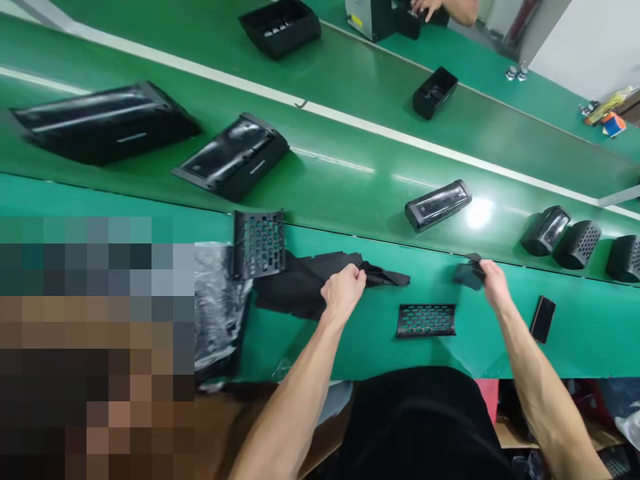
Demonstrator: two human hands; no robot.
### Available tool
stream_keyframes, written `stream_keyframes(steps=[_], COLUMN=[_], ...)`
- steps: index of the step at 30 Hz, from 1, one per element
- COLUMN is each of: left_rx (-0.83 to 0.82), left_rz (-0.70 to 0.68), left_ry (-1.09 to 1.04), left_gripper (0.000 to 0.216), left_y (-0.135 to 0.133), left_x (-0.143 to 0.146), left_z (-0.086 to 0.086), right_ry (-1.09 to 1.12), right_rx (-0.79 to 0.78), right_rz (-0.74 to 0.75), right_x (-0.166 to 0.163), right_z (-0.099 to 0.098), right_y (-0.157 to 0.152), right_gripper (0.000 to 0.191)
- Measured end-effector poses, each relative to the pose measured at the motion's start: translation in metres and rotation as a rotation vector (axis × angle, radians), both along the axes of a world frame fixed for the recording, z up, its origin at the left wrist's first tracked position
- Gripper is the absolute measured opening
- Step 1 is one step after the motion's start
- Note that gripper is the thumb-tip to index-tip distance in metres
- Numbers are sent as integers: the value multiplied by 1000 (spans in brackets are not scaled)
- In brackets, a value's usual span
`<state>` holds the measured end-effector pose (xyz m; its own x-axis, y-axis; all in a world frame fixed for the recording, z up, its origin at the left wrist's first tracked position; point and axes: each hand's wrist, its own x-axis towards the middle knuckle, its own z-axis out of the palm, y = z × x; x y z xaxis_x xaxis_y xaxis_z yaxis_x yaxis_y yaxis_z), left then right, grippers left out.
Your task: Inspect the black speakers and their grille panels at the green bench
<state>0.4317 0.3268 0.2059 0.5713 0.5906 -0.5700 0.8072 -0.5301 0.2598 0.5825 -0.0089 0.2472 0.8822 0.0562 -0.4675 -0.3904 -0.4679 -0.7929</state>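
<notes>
My left hand (344, 292) is closed on a black fabric sheet (385, 275), over a spread of more black sheets (295, 283) on the green bench. To the right, my right hand (494, 280) pinches a small dark piece of fabric (469, 275) and holds it above the bench. Between my hands, nearer my body, lies a black perforated grille (427, 321) with rows of slots. Another grille (259, 244) stands at the left edge of the black sheets.
Black speaker-like housings (235, 157) sit along the green conveyor (345, 200) beyond the bench. A phone (543, 319) lies right of my right hand. Clear plastic wrapping (215, 307) is at the left. Across the line, another person's hand (427, 7) touches a dark box.
</notes>
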Motion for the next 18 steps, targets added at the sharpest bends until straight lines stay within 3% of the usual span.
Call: stream_keyframes(steps=[3, 5, 8, 10, 12, 13, 15, 18], left_rx=[33, -61, -539, -852, -1016, -1018, -923, -753], left_rz=[64, 15, -455, -597, -521, -440, -294, -197], left_ry=[-44, -315, -743, -730, -628, -579, -513, -458], left_gripper=[43, 64, 86, 80, 62, 55, 49, 38], left_y=[-5, -28, -80, -112, -133, -138, -141, -133], left_x=[-2, 5, 21, 26, 22, 16, 0, -28], left_z=[21, 41, 65, 67, 59, 53, 38, 20], right_ry=[117, 242, 428, 521, 590, 614, 643, 635], right_rx=[127, 219, 329, 372, 385, 383, 367, 282], right_rz=[9, 62, 169, 225, 256, 263, 274, 301], right_x=[-7, -18, -38, -50, -60, -65, -74, -90], right_z=[24, 33, 37, 36, 32, 29, 23, 6], right_y=[-38, -48, -46, -40, -37, -38, -43, -53], right_gripper=[33, 38, 49, 55, 56, 57, 61, 69])
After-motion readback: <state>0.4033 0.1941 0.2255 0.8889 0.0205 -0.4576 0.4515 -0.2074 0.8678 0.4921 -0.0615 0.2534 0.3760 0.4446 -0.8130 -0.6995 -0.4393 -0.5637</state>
